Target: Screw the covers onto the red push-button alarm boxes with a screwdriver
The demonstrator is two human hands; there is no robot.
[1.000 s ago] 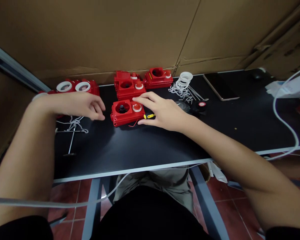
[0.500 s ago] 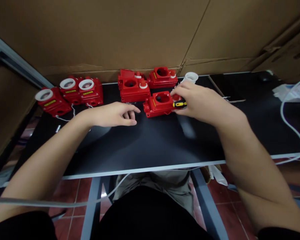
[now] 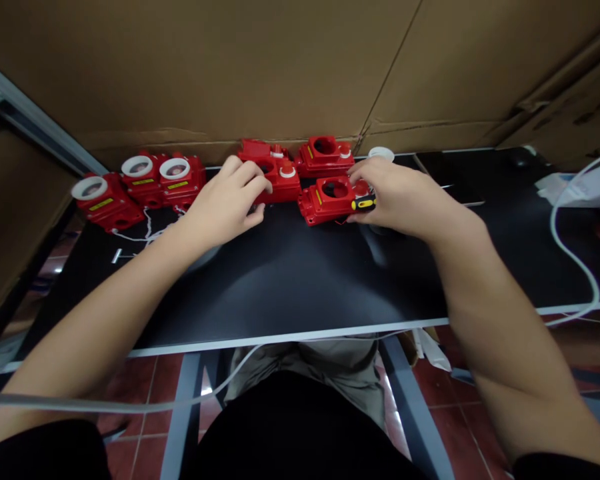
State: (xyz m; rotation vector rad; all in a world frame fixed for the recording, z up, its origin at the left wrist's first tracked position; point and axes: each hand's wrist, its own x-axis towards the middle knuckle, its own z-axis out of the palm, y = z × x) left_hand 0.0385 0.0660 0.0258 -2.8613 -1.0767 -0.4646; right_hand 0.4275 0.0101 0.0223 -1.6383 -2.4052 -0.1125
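My left hand (image 3: pixel 230 203) is curled round the left end of a red housing (image 3: pixel 286 190) with a round opening and a white-ringed red cap. Its thumb is at the front, and the hand covers part of the housing. My right hand (image 3: pixel 397 200) holds a yellow and black screwdriver (image 3: pixel 364 203) in its palm side. The same hand's fingers touch the right end of a nearer red housing (image 3: pixel 325 200), over its cap. Two more red housings stand behind: one housing (image 3: pixel 325 157) at the back right, another housing (image 3: pixel 260 148) at the back left.
At the left stand three red housings (image 3: pixel 113 203) with white rings and white cords. A small metal piece (image 3: pixel 117 255) lies before them. A white ring-shaped part (image 3: pixel 381 154), a dark flat case (image 3: pixel 445 175) and a white cable (image 3: pixel 573 250) are to the right. Cardboard (image 3: pixel 230 73) closes off the back.
My left hand has moved back and left, from beside the nearer housing to the one behind it. The nearer housing has shifted slightly back and right with my right hand.
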